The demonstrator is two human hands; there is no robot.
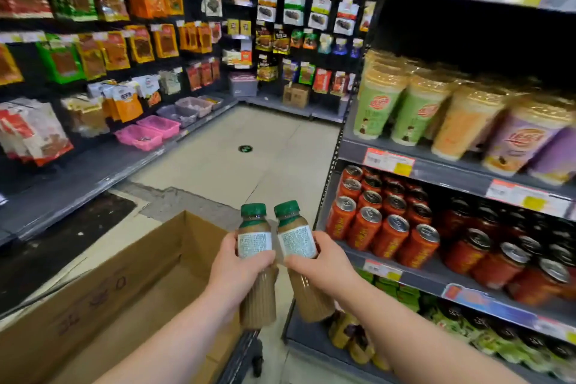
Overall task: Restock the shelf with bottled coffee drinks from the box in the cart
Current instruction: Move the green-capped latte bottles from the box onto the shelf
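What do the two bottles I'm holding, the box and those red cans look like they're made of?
Bottles: probably clear plastic, since the brown drink shows through; matte green caps, printed labels. Box: brown corrugated cardboard, dull, with folded flaps. Cans: likely metal, with shiny silver pull-tab tops and glossy red printed sides.

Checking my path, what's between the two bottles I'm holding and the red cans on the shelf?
Nothing: in the head view only open air separates the bottles from the red cans.
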